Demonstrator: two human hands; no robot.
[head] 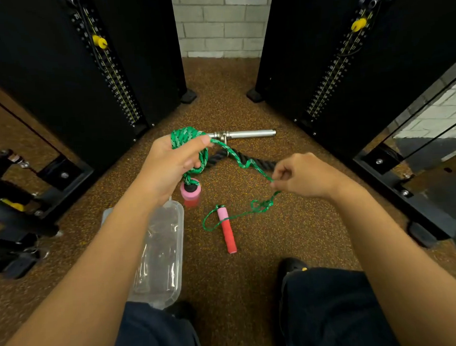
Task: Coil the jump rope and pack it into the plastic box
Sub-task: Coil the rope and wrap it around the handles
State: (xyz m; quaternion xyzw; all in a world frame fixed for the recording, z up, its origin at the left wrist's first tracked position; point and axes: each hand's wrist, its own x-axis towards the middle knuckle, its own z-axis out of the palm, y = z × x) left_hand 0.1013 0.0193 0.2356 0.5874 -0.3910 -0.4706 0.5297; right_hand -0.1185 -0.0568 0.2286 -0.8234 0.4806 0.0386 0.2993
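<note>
The green jump rope is partly wound in loops over my left hand, which is closed around the coil. One pink-and-red handle dangles just below that hand. From the coil the rope runs right to my right hand, which pinches it between thumb and fingers. Below that hand the rope drops in a loose tangle to the floor. It ends at the second pink-and-red handle, which lies flat on the floor. The clear plastic box sits open on the floor under my left forearm.
Two black weight-stack towers flank the speckled brown floor. A metal bar attachment and a thick black rope lie on the floor beyond my hands. My knees and a black shoe are at the bottom.
</note>
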